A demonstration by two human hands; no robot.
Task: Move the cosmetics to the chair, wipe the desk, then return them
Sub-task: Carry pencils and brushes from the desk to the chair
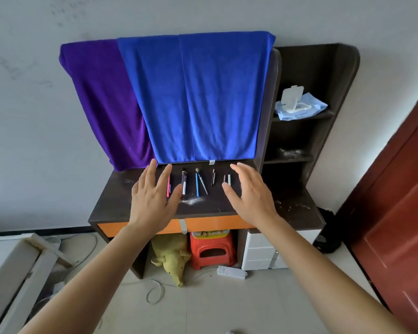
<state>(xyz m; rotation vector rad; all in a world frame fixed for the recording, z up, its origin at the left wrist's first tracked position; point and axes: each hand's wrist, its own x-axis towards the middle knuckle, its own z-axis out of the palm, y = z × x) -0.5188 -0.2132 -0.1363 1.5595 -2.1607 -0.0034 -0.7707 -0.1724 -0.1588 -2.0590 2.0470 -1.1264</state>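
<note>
Brushes (197, 184) in row on desk (121, 203), wipes pack (299, 107) on upper shelf (325, 115)

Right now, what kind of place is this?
Likely a bedroom corner: a dark desk with makeup brushes laid in a row, a blue towel draped over its back, and a plush toy beside a red stool underneath.

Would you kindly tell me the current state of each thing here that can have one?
Left hand: open, fingers spread, holding nothing.
Right hand: open, fingers spread, holding nothing.
Row of thin makeup brushes and pens: lying flat on the dark desk top.
Blue wet-wipe pack with white lid: lid flipped open.
Two orange drawer fronts: closed.
Royal-blue towel: hanging, draped.
White powder: spilled on the desk.
</note>
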